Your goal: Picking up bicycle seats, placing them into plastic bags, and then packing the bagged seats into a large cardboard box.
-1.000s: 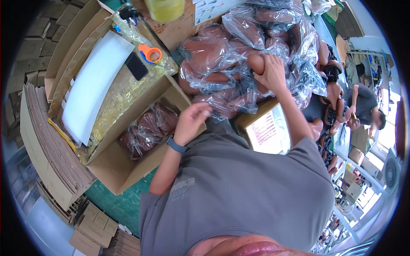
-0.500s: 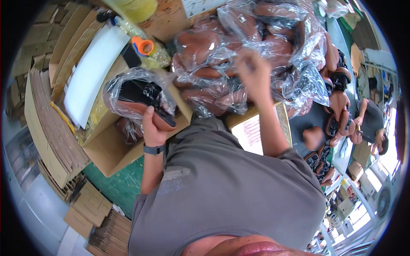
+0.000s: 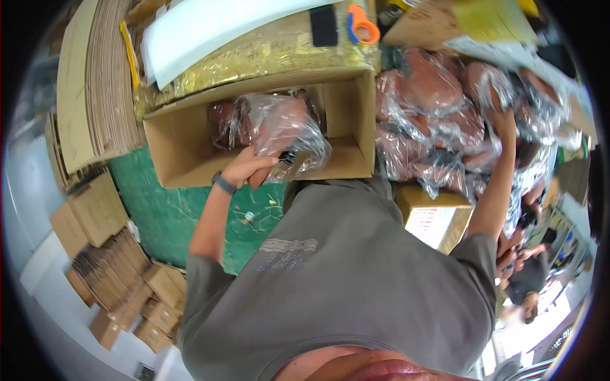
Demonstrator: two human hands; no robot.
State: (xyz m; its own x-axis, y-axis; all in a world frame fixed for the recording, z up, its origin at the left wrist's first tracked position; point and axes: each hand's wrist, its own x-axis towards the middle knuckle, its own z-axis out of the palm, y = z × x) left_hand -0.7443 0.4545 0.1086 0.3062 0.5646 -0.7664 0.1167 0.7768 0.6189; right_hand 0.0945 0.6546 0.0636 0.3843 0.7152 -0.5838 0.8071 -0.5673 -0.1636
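My left hand (image 3: 249, 167), with a dark band at the wrist, grips a brown bike saddle (image 3: 283, 124) in a clear plastic bag. The saddle hangs tilted over the open cardboard box (image 3: 166, 152), part of its black underside showing by my fingers. Other bagged brown saddles (image 3: 222, 120) lie inside the box. Over on the right, my right hand (image 3: 501, 109) is closed on another bagged saddle (image 3: 484, 81) in the pile; plastic partly covers its fingertips.
Behind the box lie a white sheet (image 3: 222, 32), a black flat object (image 3: 324, 26) and an orange-and-blue tape dispenser (image 3: 363, 28). Flattened cardboard (image 3: 95, 82) stands at left. A smaller carton (image 3: 422, 197) sits before the pile. Another person (image 3: 527, 276) works at far right.
My left hand has turned the bagged saddle over and brought it above the box. My right hand has gone from hovering over the pile to a saddle in it. The view has swung left.
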